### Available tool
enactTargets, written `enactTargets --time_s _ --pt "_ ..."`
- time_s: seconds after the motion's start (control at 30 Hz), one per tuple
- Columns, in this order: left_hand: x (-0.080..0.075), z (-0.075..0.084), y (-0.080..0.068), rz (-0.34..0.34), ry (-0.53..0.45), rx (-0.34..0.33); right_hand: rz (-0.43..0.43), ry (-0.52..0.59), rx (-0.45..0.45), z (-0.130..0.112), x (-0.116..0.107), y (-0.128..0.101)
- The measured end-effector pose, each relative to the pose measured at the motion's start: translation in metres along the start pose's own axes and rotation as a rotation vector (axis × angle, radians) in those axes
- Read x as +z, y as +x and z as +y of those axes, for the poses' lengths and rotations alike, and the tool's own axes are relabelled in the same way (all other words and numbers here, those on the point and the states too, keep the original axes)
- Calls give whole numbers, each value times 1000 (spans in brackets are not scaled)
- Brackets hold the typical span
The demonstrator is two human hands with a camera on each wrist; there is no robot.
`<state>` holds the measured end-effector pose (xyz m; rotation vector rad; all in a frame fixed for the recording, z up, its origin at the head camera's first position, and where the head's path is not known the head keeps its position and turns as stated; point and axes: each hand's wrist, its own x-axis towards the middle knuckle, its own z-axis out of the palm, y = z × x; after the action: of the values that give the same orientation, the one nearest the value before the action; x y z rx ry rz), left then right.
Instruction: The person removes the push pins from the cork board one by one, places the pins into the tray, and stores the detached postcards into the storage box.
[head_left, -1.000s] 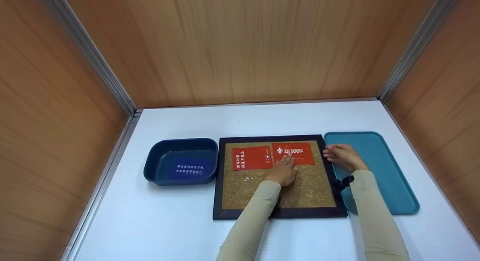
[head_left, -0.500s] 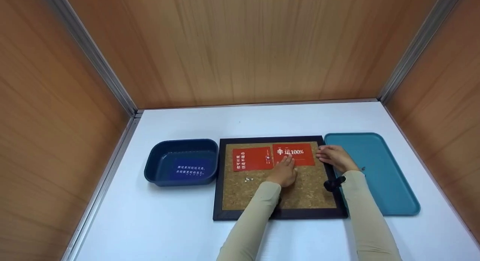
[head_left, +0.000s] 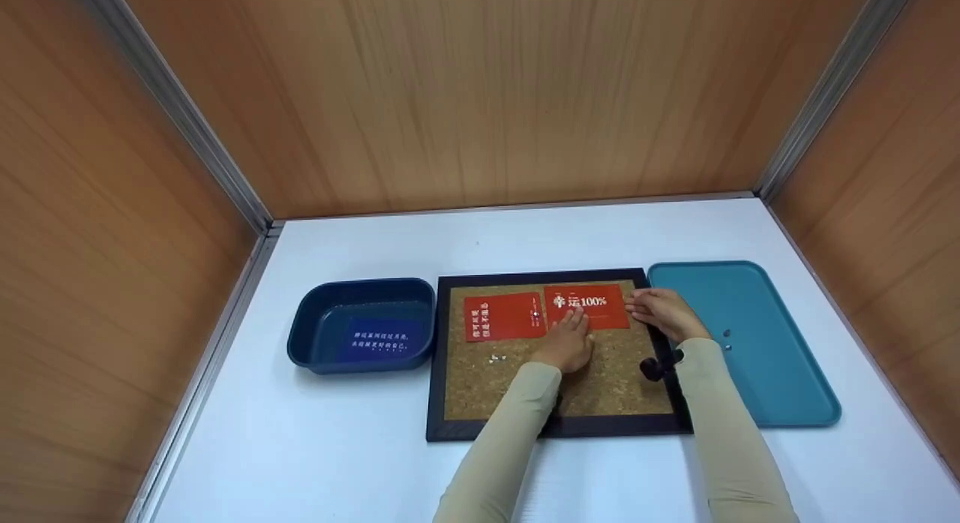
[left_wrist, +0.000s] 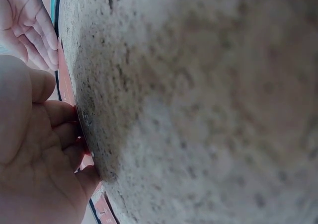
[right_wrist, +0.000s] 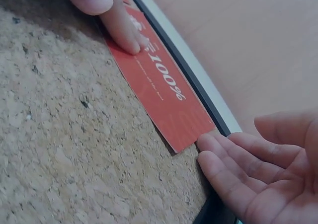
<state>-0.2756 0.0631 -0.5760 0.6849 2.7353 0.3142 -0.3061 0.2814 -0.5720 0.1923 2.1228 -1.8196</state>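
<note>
A red card [head_left: 611, 311] printed "100%" lies flat on a black-framed cork board [head_left: 622, 380]. My left hand [head_left: 564, 344] presses the card's lower left part with straight fingers. At the card's right end, the fingertips of my right hand [head_left: 665, 313] rest right at its short edge; in the right wrist view that hand [right_wrist: 263, 169] has relaxed fingers, thumb apart. A second red card [head_left: 501, 318] with white characters lies to the left, its short side close beside the first. Several small shiny pins [head_left: 496, 358] sit on the cork below it.
A dark blue bin [head_left: 315, 313] with a blue card [head_left: 379, 339] inside stands left of the board. A teal tray [head_left: 780, 373] with small pins [head_left: 727, 339] on it adjoins the right side. Wooden walls [head_left: 487, 95] enclose the white table [head_left: 300, 448].
My right hand has moved left from the tray's edge across the board's frame to the card's right end, uncovering small pins on the tray. The left hand has stayed on the card.
</note>
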Motion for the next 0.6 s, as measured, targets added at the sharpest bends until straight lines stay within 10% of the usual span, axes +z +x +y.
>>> enactTargets --time_s 0.6 --pt "0 0 0 -1 -16 -11 50 -12 18 -7 12 -5"
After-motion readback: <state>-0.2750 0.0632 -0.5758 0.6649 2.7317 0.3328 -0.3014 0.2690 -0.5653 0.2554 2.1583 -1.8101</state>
